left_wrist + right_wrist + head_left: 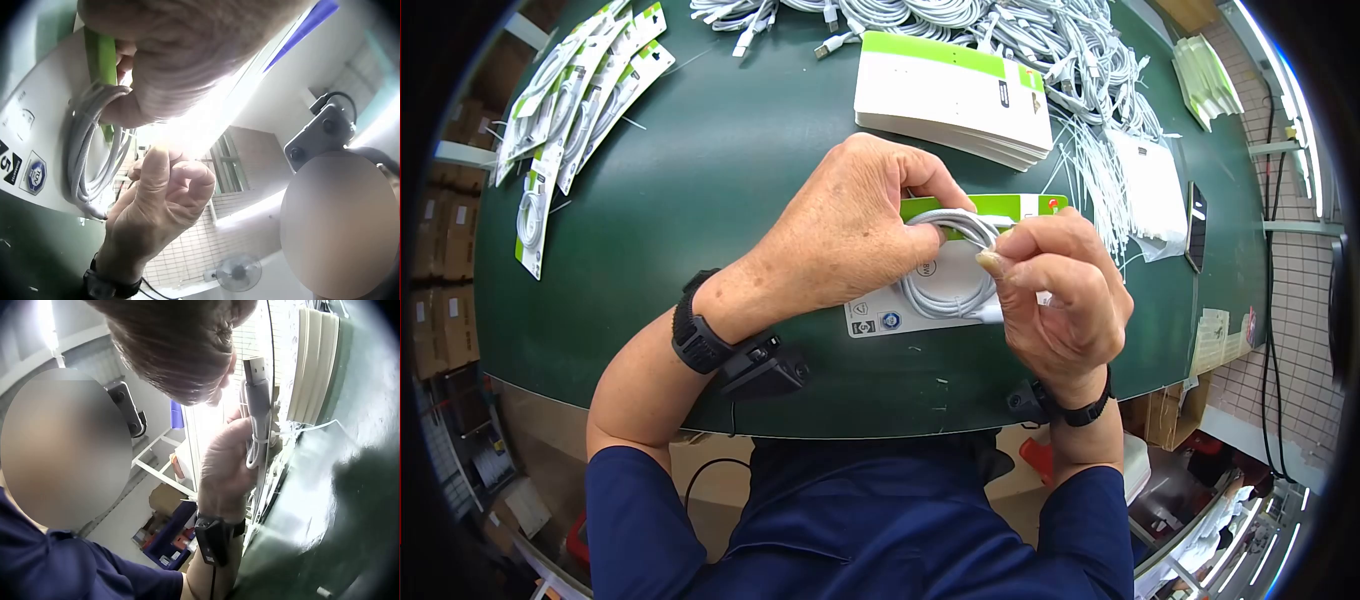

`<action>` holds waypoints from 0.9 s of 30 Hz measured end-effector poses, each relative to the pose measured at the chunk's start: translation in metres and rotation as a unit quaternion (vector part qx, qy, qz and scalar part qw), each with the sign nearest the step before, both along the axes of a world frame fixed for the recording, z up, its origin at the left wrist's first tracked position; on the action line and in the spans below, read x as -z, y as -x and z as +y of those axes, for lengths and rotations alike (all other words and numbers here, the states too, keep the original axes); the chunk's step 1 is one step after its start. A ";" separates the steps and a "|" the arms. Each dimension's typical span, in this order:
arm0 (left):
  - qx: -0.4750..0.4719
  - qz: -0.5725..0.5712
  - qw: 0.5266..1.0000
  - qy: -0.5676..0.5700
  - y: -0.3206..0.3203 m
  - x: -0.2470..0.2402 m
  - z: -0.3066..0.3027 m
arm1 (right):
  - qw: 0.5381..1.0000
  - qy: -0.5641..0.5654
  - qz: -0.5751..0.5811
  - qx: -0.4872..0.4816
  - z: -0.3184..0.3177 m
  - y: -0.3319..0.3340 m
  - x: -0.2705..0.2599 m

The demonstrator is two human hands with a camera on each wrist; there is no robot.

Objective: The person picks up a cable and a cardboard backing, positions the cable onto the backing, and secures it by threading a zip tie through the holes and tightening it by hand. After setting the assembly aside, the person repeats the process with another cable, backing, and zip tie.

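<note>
The left hand [845, 225] is partly closed, its thumb over a coiled white cable [945, 307] and its fingers behind the printed card [883, 302], so it grips both at the card's upper part. The right hand [1068, 300] is curled, thumb and forefinger tips close together at the coil's right edge; I cannot tell whether they have hold of anything. The coil lies against the face of the card, above the green table [730, 180]. Its 2 plug ends show, and the right wrist view gives 1 metal USB tip [254, 372] plainly.

Just beyond the card, 1 stack of blank-faced cards [950, 95] stands in the way on the far side; its layers are too tight to count. Right of it lie 1 loose spread of thin white ties [1103, 185], 1 white bag [1152, 190] and 1 dark phone-like slab [1196, 228]. A heap of white cables [1090, 75] runs along the far edge, cut off at the top, its number uncountable. At far left, several carded cables [585, 100] overlap; 1 green-and-white bundle [1205, 80] sits at far right.

The left hand hides much of the card's left side, and glare washes out the right fingertips in the left wrist view.
</note>
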State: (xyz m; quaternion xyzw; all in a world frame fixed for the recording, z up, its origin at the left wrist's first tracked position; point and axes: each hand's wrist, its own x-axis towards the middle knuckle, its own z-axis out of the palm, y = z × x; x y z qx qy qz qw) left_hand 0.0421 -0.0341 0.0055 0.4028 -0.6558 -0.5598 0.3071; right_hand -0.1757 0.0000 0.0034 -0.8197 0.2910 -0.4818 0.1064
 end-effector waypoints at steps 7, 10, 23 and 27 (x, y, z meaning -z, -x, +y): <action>0.004 -0.010 0.999 0.033 -0.003 -0.008 0.001 | 1.000 0.024 0.015 0.013 0.006 -0.003 -0.002; 0.006 -0.022 0.999 0.049 -0.004 -0.010 0.001 | 0.999 0.021 0.023 0.021 0.008 -0.004 -0.004; 0.008 -0.046 0.998 0.050 -0.004 -0.009 0.001 | 0.999 0.023 0.029 0.018 0.006 -0.005 -0.001; 0.005 -0.043 0.998 0.040 -0.004 -0.010 0.002 | 0.999 0.019 0.030 0.024 0.008 -0.004 -0.002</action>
